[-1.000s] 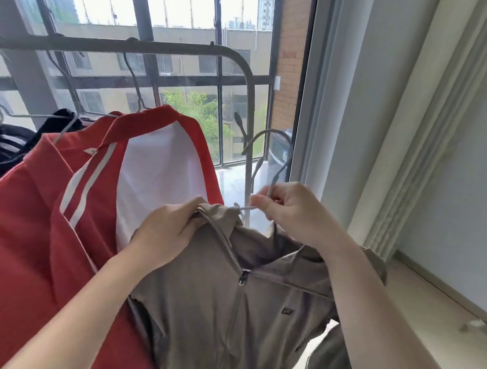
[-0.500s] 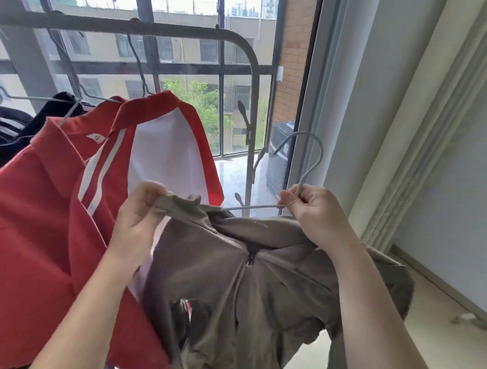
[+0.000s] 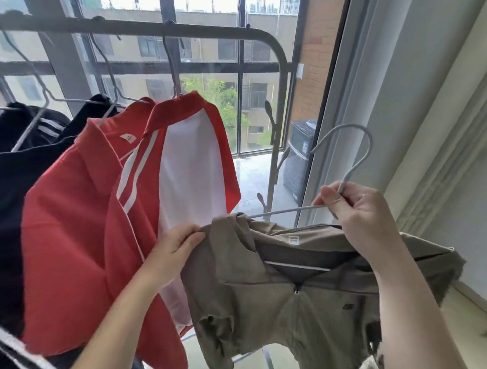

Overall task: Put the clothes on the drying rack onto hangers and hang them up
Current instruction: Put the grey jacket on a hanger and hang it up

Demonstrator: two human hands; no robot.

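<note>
Right hand point(image 3: 358, 215) pinches the hanger point(image 3: 293, 210) at its neck, hook up and well short of the rail point(image 3: 146, 25); left hand point(image 3: 175, 248) grips the khaki shirt point(image 3: 270, 308) at the near shoulder, drawing it over the hanger's arm; the shirt hangs between both hands, beside the red shirt point(image 3: 71, 233). The other arm is hidden under the wrist, so it is possibly unseated; lifted now, the shirt could slide off that side. Against half a second ago, the collar gapes wider; its label shows; the hook stands higher.
</note>
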